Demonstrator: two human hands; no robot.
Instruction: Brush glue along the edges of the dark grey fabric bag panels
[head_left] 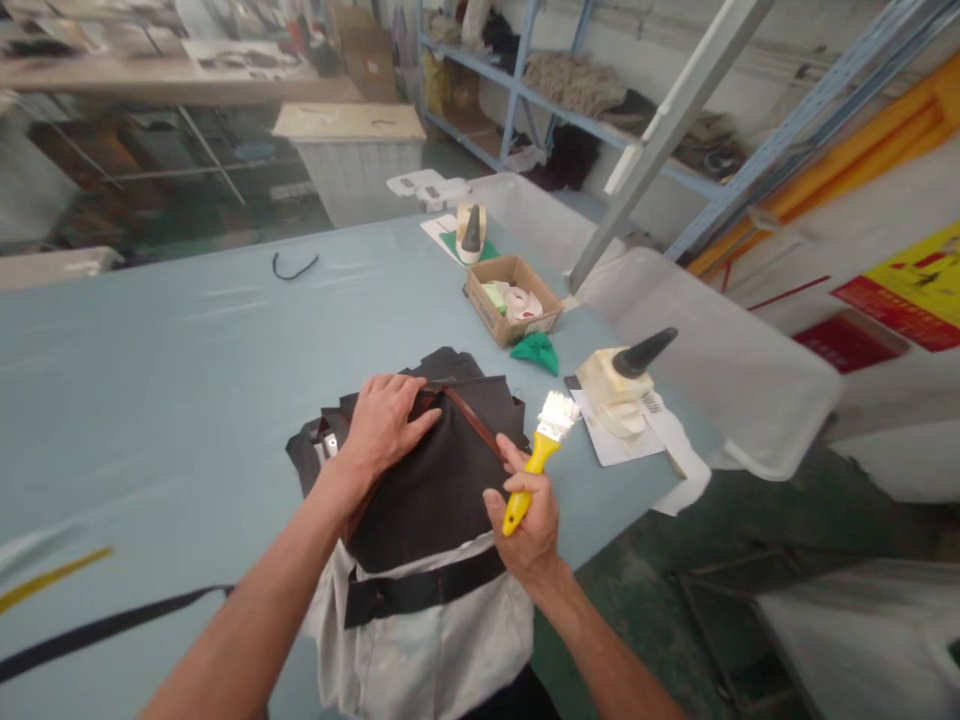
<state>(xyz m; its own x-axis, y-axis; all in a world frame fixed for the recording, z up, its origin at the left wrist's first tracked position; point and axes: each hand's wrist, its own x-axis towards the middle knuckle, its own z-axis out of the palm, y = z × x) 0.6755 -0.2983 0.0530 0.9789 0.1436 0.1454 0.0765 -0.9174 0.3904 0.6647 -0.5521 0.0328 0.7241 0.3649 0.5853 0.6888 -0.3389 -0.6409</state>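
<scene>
A yellow-handled brush (534,468) with pale, whitish bristles is in my right hand (531,515), its bristles pointing up and away. The right index finger also touches the end of a thin brown strip (472,420) that runs over the dark fabric. My left hand (386,420) rests on the upper left of the dark fabric pieces (420,495), fingers together and thumb apart, near a fold with a brown edge. Whether it pinches anything is hidden. Below the dark pieces lies light grey fabric (420,650) with a black band across it.
A cardboard box (517,300) with rolls and a green cloth (536,350) lie beyond the work. To the right stands a cream-wrapped container with a black nozzle (619,385). Clear bins (697,360) line the table's right edge. A black strap (112,625) lies at left.
</scene>
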